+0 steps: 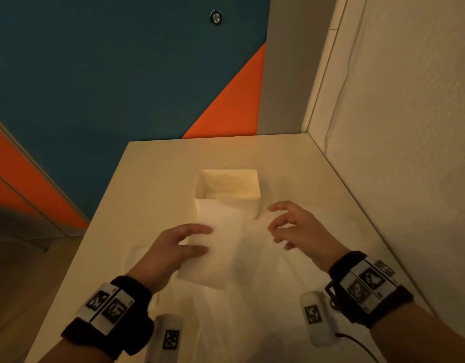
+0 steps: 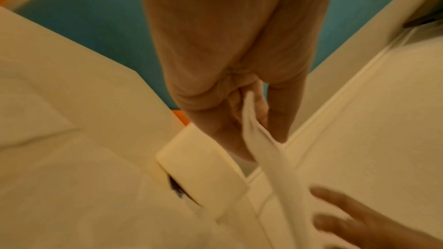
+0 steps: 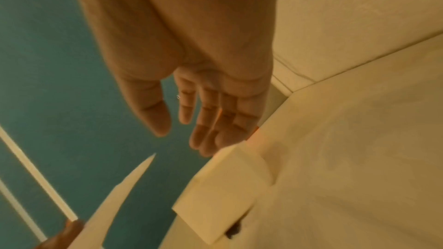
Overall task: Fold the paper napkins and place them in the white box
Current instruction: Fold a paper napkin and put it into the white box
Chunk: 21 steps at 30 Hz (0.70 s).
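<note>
From the head camera, the left hand [image 1: 179, 244] pinches a folded napkin [image 1: 215, 250] between thumb and fingers and holds it lifted just in front of the white box [image 1: 227, 203], which stands on the worktop [image 1: 158, 179] ahead of both hands. The right hand [image 1: 296, 226] hovers to the right of the napkin with its fingers loosely curled and spread, gripping nothing. More napkins [image 1: 252, 305] lie flat and unfolded under and between the wrists, and another sheet [image 1: 137, 255] shows at the left. The inside of the box looks pale; whether any napkin already lies in it I cannot tell.

From the left wrist camera, the napkin [image 2: 263, 149] shows edge-on as a thin white strip clamped in the left hand [image 2: 239, 92], with the box [image 2: 203, 168] right below it. The fingers [image 2: 354, 215] of the right hand reach in at the lower right.

From the right wrist camera, the right hand [image 3: 203, 101] is open and empty, fingers relaxed, close to the box [image 3: 223, 196]. The napkin [image 3: 115, 202] enters from the lower left.

My reading: one napkin is folded and about to go in, while several flat ones still wait, so most of the task remains.
</note>
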Each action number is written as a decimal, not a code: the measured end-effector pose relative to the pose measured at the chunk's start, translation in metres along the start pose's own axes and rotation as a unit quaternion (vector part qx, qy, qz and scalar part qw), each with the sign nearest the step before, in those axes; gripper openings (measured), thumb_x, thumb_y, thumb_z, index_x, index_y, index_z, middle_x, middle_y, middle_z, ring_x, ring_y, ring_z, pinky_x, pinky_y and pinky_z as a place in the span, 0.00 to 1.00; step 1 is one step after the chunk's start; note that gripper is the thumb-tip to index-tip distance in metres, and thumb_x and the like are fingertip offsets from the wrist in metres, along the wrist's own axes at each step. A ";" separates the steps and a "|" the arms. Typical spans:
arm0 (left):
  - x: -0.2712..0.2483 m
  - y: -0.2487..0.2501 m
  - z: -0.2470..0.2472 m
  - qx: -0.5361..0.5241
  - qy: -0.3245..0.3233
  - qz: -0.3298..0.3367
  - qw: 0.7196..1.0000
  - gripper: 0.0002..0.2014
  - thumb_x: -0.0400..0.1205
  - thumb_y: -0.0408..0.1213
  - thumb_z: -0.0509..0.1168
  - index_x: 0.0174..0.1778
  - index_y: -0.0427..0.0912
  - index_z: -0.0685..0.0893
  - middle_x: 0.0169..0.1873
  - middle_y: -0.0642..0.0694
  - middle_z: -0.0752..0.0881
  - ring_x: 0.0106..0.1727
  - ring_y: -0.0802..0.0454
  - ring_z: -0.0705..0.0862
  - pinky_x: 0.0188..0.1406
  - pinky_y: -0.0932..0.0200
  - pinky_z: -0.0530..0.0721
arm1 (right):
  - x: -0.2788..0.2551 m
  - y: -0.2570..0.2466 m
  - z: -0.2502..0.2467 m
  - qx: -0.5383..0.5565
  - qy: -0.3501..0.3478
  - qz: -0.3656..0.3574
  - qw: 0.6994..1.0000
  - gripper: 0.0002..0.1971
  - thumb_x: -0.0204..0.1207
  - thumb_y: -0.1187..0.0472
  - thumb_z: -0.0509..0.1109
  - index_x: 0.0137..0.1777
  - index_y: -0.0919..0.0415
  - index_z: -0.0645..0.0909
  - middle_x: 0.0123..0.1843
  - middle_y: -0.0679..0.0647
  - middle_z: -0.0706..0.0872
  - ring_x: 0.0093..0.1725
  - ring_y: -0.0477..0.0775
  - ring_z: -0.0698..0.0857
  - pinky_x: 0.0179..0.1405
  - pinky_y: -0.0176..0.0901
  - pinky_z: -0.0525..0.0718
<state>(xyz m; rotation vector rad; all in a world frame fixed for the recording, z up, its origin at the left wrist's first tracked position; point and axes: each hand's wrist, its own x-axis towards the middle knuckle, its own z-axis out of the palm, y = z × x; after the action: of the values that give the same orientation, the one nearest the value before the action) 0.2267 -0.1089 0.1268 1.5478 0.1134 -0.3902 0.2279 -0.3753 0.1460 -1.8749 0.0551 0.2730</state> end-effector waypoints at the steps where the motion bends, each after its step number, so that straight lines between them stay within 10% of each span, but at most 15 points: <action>1: 0.002 -0.006 -0.011 0.003 0.036 0.004 0.999 0.17 0.63 0.30 0.76 0.47 0.46 0.90 0.58 0.46 0.86 0.52 0.42 0.87 0.42 0.49 0.89 | 0.001 0.008 -0.002 -0.016 0.025 0.017 0.999 0.17 0.74 0.68 0.70 0.56 0.46 0.79 0.48 0.57 0.86 0.41 0.51 0.85 0.39 0.44 0.80; 9: 0.015 -0.068 -0.092 0.092 0.224 -0.033 0.970 0.15 0.76 0.22 0.68 0.51 0.45 0.86 0.59 0.36 0.82 0.52 0.35 0.82 0.48 0.48 0.82 | -0.004 0.048 -0.006 -0.057 0.058 0.094 0.992 0.09 0.76 0.70 0.67 0.53 0.57 0.80 0.43 0.56 0.84 0.39 0.52 0.83 0.37 0.44 0.79; 21: 0.022 -0.113 -0.117 0.234 0.266 -0.075 0.932 0.16 0.75 0.19 0.66 0.52 0.42 0.85 0.58 0.36 0.82 0.53 0.35 0.80 0.55 0.42 0.81 | -0.002 0.051 -0.005 -0.056 0.061 0.083 0.993 0.08 0.75 0.70 0.68 0.50 0.57 0.81 0.40 0.54 0.84 0.36 0.50 0.83 0.34 0.40 0.78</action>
<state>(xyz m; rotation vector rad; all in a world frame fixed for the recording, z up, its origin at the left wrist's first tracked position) 0.2321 0.0048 0.0085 2.0977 0.5995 -0.1044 0.2174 -0.3962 0.1003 -2.0010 0.2854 0.2791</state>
